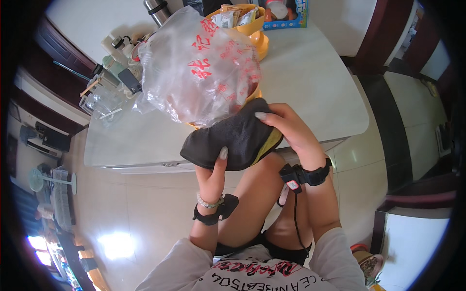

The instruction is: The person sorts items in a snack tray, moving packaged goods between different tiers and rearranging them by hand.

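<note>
A folded dark grey cloth (pixel 229 140) with a yellow-green underside is held in front of me, over the near edge of the table. My left hand (pixel 214 178) grips its lower edge, thumb on top and fingers hidden beneath. The right-hand end is pinched by my right hand (pixel 287 123), its thumb lying on the grey face. Just beyond the cloth, a clear plastic bag (pixel 204 72) with red printed writing covers a yellow container (pixel 256 94), whose rim shows at the bag's edge. What lies under the bag is blurred.
On the pale table (pixel 309 80) stand a yellow snack dish (pixel 251 25), a boxed toy (pixel 285 14) and a steel flask (pixel 158 11). Bottles, a phone (pixel 130 80) and a clear pitcher (pixel 105 98) crowd the left side. A fan (pixel 54 180) stands on the floor.
</note>
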Tool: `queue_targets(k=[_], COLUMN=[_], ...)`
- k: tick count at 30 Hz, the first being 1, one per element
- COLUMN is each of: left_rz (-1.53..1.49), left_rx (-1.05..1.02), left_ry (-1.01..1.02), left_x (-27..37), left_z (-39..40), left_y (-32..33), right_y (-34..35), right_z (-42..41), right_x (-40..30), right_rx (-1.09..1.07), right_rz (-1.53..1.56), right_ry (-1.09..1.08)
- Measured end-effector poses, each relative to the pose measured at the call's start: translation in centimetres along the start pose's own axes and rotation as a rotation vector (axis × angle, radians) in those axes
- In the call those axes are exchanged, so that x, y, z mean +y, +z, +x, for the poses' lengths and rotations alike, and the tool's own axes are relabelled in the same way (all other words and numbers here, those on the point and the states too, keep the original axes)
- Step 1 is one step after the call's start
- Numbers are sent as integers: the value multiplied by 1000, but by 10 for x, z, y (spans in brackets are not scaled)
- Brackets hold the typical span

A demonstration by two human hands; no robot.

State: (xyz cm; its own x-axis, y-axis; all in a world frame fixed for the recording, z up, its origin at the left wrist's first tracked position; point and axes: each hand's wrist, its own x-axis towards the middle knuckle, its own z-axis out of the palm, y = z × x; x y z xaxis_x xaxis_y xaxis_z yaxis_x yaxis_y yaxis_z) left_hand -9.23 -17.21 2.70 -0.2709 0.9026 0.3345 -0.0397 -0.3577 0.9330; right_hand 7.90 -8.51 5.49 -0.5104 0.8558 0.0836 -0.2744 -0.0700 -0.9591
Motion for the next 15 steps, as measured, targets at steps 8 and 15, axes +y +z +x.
queue_targets(k=[8, 15], left_rz=[113, 675], left_rx=[53, -68], left_ry=[-254, 427], left_x=[-17, 23], left_z=[11, 10], left_y=[-4, 17], right_y=[-6, -12], right_z=[12, -7], right_x=[19, -5], right_rx=[62, 478], right_rz=[-190, 229], right_ry=[112, -11])
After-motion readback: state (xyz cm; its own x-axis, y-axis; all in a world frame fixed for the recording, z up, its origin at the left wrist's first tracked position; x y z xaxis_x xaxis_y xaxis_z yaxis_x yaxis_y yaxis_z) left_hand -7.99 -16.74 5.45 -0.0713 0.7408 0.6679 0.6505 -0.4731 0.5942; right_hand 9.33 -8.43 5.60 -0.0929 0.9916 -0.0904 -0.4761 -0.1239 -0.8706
